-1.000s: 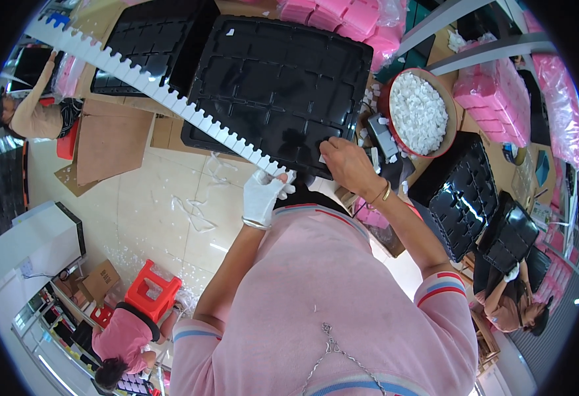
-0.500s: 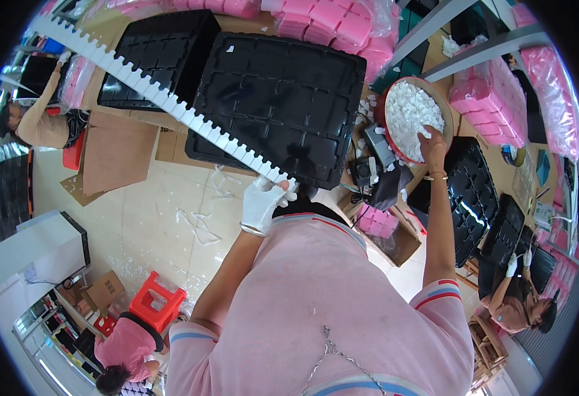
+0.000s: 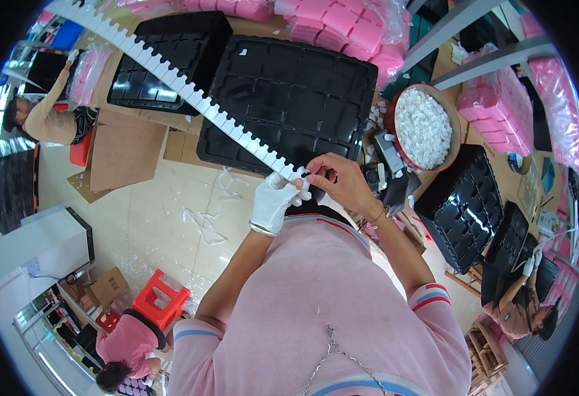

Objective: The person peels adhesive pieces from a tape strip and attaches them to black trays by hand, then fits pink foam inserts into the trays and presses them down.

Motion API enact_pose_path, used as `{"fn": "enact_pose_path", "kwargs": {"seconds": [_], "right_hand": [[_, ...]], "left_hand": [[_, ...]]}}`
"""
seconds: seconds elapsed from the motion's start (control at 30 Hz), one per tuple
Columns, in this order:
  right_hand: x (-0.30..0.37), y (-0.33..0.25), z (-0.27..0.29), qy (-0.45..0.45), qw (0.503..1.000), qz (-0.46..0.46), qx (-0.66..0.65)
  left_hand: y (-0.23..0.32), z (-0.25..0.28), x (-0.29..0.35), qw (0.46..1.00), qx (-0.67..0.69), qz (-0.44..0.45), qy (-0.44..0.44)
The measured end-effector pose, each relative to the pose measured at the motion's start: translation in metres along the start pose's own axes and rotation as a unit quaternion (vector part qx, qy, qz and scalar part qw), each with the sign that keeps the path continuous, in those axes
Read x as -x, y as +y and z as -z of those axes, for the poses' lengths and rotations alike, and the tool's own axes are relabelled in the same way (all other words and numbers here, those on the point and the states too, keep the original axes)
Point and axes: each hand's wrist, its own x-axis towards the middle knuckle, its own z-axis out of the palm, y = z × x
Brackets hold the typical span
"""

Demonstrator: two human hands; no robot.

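Observation:
A long white notched strip [image 3: 190,91] slants from the upper left down to my hands, across the black moulded trays. My left hand [image 3: 275,201], in a white glove, is closed round its near end. My bare right hand [image 3: 345,181] is at the same end, thumb and fingertips pinched together against the strip's tip. A small white piece seems to be between those fingertips, mostly hidden by them. Right of the hands stands a round red-rimmed bowl [image 3: 456,119] full of small white pieces [image 3: 423,129].
A large black tray [image 3: 289,99] lies before me, with another black tray [image 3: 170,59] to its left. Pink foam blocks [image 3: 342,26] are piled behind. More black trays [image 3: 464,208] stand at right. A red stool [image 3: 159,300] is on the floor; other people work around.
My right hand has left the bowl of white pieces and come left to the strip's near end. My left hand still holds the strip, which sits slightly further right in view.

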Motion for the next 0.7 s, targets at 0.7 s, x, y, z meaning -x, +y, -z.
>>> {"fn": "enact_pose_path", "kwargs": {"seconds": [0.7], "right_hand": [[-0.001, 0.000, -0.009, -0.027, 0.984, -0.081, -0.155]], "left_hand": [[0.015, 0.013, 0.000, 1.000, -0.012, -0.009, 0.006]]}}
